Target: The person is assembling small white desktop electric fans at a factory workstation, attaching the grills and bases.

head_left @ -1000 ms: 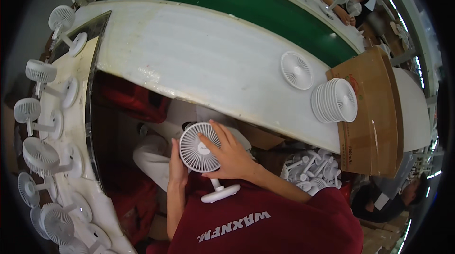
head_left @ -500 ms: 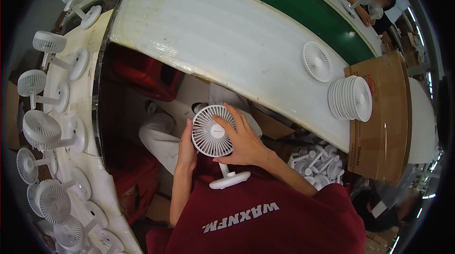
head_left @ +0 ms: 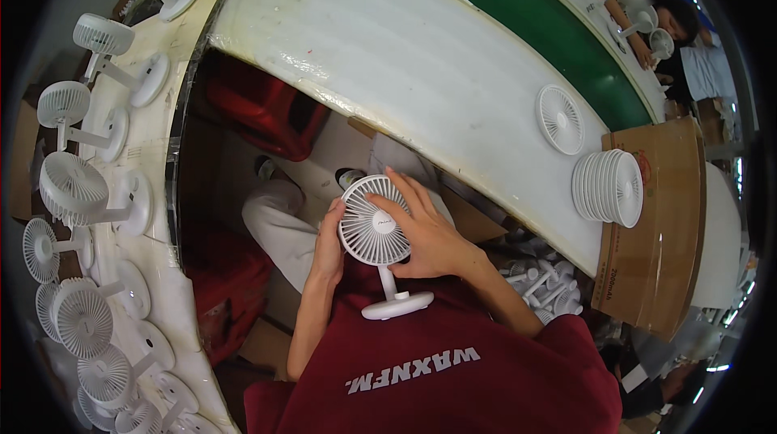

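Note:
A white desk fan (head_left: 374,231) with a round grille, a stem and an oval base is held between both hands in front of my dark red shirt. My left hand (head_left: 328,248) presses its fingers along the left rim of the grille. My right hand (head_left: 435,238) spreads across the right side, its fingers at the upper front of the grille and its lower part near the stem. The fan stands roughly upright, its base at the shirt. Parts of my fingers behind the grille are hidden.
Several finished-looking fans stand along the left table (head_left: 154,215). On the white bench (head_left: 405,53) lie a round grille (head_left: 560,120) and a stack of grilles (head_left: 609,189) beside a cardboard box (head_left: 655,231). Below are a red stool (head_left: 267,110) and a heap of fan parts (head_left: 550,284). Another person works across the bench.
My view has turned a little, so the bench and tables sit differently in the picture. Both hands stay on the fan, whose head looks slightly more upright over its base.

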The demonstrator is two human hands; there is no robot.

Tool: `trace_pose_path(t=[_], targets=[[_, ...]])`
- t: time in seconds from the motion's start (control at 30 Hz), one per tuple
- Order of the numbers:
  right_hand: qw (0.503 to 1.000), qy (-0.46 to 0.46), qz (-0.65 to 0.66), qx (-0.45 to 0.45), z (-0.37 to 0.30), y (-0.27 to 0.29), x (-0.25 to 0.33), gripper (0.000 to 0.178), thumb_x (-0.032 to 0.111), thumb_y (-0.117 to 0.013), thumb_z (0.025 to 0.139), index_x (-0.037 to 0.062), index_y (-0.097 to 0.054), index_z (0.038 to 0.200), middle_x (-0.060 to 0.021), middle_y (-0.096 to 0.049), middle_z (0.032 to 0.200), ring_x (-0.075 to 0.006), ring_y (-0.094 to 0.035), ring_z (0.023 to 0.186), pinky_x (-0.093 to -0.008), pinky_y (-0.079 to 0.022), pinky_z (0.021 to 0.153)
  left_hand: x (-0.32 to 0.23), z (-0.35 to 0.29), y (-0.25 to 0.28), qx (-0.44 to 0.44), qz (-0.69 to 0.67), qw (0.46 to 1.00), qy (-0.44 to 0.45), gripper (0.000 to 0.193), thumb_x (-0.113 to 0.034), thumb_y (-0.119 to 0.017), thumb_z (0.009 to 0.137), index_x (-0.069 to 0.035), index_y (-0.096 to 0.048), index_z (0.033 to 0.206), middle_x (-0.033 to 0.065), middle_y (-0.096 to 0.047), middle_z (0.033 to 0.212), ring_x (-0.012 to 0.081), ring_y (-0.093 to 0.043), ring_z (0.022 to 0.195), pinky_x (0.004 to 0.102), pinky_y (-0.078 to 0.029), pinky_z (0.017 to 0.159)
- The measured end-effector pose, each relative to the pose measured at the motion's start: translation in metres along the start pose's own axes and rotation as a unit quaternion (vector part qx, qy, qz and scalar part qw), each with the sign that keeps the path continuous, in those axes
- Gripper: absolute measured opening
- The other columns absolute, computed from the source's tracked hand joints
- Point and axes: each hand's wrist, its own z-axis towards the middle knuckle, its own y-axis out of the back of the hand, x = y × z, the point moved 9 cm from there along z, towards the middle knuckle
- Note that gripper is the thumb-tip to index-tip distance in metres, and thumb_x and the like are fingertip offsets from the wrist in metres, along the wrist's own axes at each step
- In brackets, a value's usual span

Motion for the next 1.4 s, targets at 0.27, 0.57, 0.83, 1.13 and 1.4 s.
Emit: trace_pose_path(t=[0.27, 0.57, 0.83, 1.13, 1.4], targets=[[0.998, 0.018, -0.005, -0.067, 0.002, -0.002, -0.001, 0.103, 0.027, -0.087, 0.057, 0.0176, -0.041, 0.149, -0.0223, -0.016, 0.160, -0.0463, -0.022, 0.144, -0.0558, -0.036, 0.112, -0.018, -0.011, -0.015, -0.004, 0.057, 0.998, -0.020, 0.051, -0.035, -0.043, 0.100, -0.003, -0.050, 0.140, 0.0108, -0.060, 0.127, 0.0200, -0.056, 0.113, 0.0313, -0.040, 0.101], [0.984, 0.103, 0.022, -0.146, -0.002, 0.047, 0.013, 0.111, 0.029, -0.090, 0.053, 0.0165, -0.039, 0.150, -0.0231, -0.019, 0.158, -0.0454, -0.026, 0.143, -0.0535, -0.033, 0.114, -0.096, -0.036, -0.060, 0.144, 0.441, 0.857, -0.227, 0.090, -0.032, -0.078, 0.077, -0.006, -0.037, 0.152, 0.0176, -0.053, 0.139, 0.0275, -0.053, 0.123, 0.0378, -0.039, 0.107], [0.933, 0.096, 0.322, -0.133, -0.002, 0.070, 0.020, 0.134, 0.034, -0.092, 0.044, 0.0128, -0.021, 0.156, -0.0212, -0.021, 0.158, -0.0434, -0.026, 0.144, -0.0539, -0.030, 0.115, -0.135, -0.057, -0.117, 0.184, 0.257, 0.921, -0.227, 0.117, -0.016, -0.094, 0.045, -0.005, -0.042, 0.149, 0.0113, -0.055, 0.140, 0.0262, -0.056, 0.117, 0.0351, -0.041, 0.104], [0.796, 0.133, 0.581, -0.104, 0.009, 0.066, 0.014, 0.144, 0.042, -0.092, 0.041, 0.0119, -0.011, 0.156, -0.0185, -0.023, 0.158, -0.0400, -0.036, 0.140, -0.0557, -0.036, 0.112, -0.165, -0.078, -0.146, 0.085, 0.368, 0.892, -0.247, 0.108, -0.019, -0.094, 0.046, -0.004, -0.049, 0.142, 0.0138, -0.063, 0.125, 0.0253, -0.064, 0.105, 0.0350, -0.050, 0.095], [0.745, 0.114, 0.643, -0.134, 0.007, 0.081, 0.019, 0.145, 0.043, -0.090, 0.036, 0.0149, -0.014, 0.157, -0.0170, -0.032, 0.155, -0.0376, -0.046, 0.134, -0.0539, -0.045, 0.106, -0.167, -0.084, -0.169, 0.059, 0.456, 0.833, -0.307, 0.108, -0.047, -0.090, 0.054, -0.002, -0.044, 0.141, 0.0133, -0.058, 0.119, 0.0320, -0.062, 0.088, 0.0451, -0.047, 0.086]])
